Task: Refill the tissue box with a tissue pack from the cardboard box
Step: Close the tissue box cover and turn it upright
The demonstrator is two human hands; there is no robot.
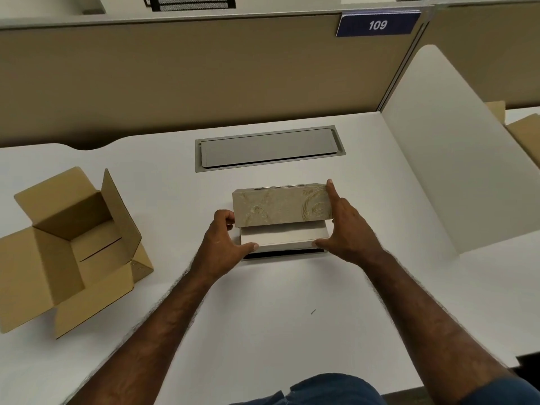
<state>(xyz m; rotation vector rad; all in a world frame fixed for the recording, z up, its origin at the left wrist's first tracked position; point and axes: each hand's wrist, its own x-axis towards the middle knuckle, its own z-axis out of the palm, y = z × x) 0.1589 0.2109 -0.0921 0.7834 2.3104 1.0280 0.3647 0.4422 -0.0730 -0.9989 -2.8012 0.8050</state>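
A beige tissue box (280, 209) with a gold swirl pattern stands on the white desk (263, 302) in the middle. Its patterned cover sits tilted over a pale inner base (282, 238) that juts out toward me, with a dark gap under the base. My left hand (226, 244) grips the box's left end, thumb on the base's near edge. My right hand (344, 229) grips the right end, index finger up along the cover. An open brown cardboard box (73, 247) stands at the left, flaps spread; no tissue pack shows inside it.
A grey cable-tray lid (268, 149) is set into the desk behind the tissue box. A beige partition with a "109" sign (377, 24) closes the back. A white divider panel (455, 159) stands at the right, with another cardboard box (526, 135) beyond it.
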